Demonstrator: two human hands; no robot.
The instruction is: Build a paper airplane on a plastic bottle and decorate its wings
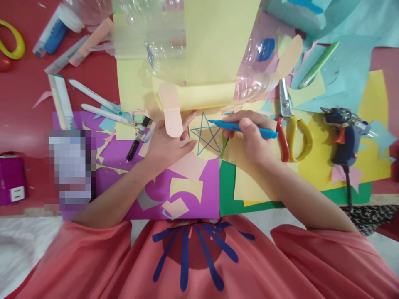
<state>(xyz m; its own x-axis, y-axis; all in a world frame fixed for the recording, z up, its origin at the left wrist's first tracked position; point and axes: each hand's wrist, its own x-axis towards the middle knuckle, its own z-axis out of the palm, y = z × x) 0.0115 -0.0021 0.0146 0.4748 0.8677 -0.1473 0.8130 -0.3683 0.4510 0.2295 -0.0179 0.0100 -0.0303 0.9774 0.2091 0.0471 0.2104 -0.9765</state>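
A blue marker is gripped in my right hand, its tip at the upper right of a star outline. The five-pointed star is drawn in blue on a rounded pale yellow paper piece. My left hand lies at that paper's left edge, thumb and index finger spread apart along it. A peach paper strip with a rounded end hangs in front of the left fingers and partly hides them. Just beyond both hands lies a clear plastic bottle with yellow paper around it.
Scissors with red and yellow handles lie right of my right hand, and a dark blue glue gun farther right. A black pen and white pens lie left. Paper scraps cover the purple sheet.
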